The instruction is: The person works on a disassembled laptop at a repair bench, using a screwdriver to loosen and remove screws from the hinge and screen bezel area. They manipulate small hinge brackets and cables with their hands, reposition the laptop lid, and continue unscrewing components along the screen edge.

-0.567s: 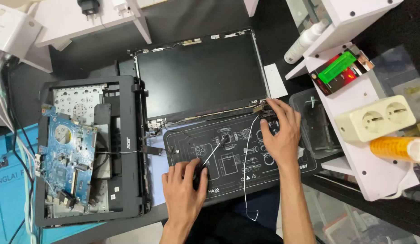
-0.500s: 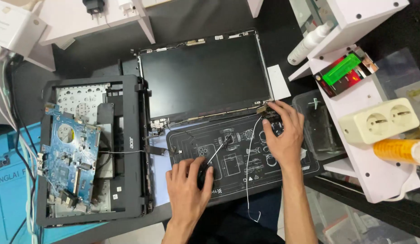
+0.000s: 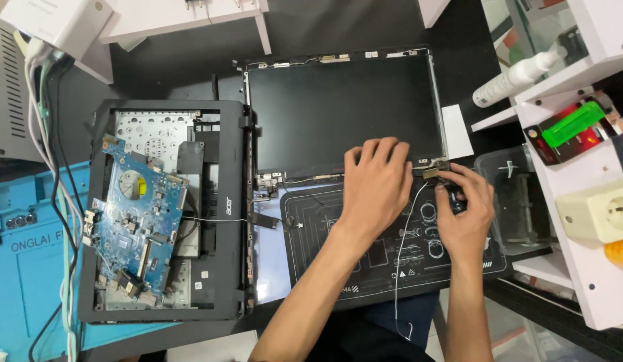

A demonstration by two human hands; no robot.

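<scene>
Left hand (image 3: 375, 188) lay flat, fingers (image 3: 382, 153) spread on the lower edge of the screen panel (image 3: 342, 110), holding nothing. Right hand (image 3: 464, 211) at three o'clock of it, fingertips (image 3: 452, 175) pinched at the panel's lower-right hinge (image 3: 433, 170); grip hidden, cannot tell. Thin white cable (image 3: 400, 261) trailed toward six o'clock.

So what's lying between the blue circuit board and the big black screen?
In the head view, the black laptop frame's right edge and a screen hinge lie between the blue circuit board and the screen panel.
</scene>
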